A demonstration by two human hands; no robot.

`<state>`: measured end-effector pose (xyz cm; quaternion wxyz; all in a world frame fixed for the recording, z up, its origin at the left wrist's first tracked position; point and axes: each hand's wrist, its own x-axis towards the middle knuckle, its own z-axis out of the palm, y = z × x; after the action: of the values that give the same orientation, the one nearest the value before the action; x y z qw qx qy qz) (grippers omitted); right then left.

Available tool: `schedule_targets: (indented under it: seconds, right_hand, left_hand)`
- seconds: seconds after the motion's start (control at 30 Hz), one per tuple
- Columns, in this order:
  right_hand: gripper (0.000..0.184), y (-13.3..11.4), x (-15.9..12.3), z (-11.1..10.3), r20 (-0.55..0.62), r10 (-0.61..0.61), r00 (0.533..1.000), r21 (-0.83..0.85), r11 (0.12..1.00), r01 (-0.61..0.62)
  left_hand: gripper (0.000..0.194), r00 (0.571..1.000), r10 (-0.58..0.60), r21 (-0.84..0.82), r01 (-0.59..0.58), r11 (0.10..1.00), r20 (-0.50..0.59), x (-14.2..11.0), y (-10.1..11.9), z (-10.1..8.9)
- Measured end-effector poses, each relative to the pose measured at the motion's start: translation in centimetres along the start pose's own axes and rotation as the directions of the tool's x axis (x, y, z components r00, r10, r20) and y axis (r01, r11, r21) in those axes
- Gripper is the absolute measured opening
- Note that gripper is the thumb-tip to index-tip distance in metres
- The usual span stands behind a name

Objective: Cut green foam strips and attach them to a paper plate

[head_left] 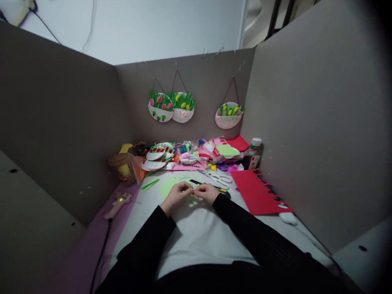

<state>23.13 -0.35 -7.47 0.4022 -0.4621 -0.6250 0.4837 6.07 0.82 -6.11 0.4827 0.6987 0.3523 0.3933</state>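
Over the white table cover [183,241], my left hand [177,197] and my right hand [207,193] meet fingertip to fingertip. Both are closed in a pinch, and whatever lies between the fingers is too small to make out. Just behind the hands is a light green sheet [167,187], with thin green slivers on and around it. A black and yellow utility knife [226,192] lies partly hidden behind my right hand. Beyond it rest white-handled scissors [222,179]. Folded green strips [150,184] lie to the left of the sheet.
A glue gun [114,205] with a lit green light lies at left, near a brown tub [122,167]. Red sheets [255,192] and a white-capped bottle [254,153] are at right. Decorated paper plates [156,153] and craft supplies line the back. Grey panels [196,132] enclose the table.
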Motion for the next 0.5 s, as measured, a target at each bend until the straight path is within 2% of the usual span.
schedule_targets:
  seconds: [0.13,0.33,0.5]
  right_hand:
    - [0.030,-0.1,0.0,0.0,-0.025,-0.007,1.000,0.001,1.000,0.007]
    - [0.019,0.4,0.1,0.2,-0.081,-0.075,0.994,-0.091,0.994,0.068]
    - [0.015,1.1,0.4,-0.1,-0.086,-0.085,0.993,-0.144,0.987,0.072]
  left_hand:
    - [0.027,0.999,-0.041,-0.016,0.040,0.999,-0.022,0.0,-0.1,0.0]
    - [0.026,0.974,-0.074,0.052,0.087,0.995,-0.215,0.2,0.2,-0.8]
    - [0.024,0.943,-0.090,0.041,0.109,0.993,-0.321,0.5,0.1,-1.9]
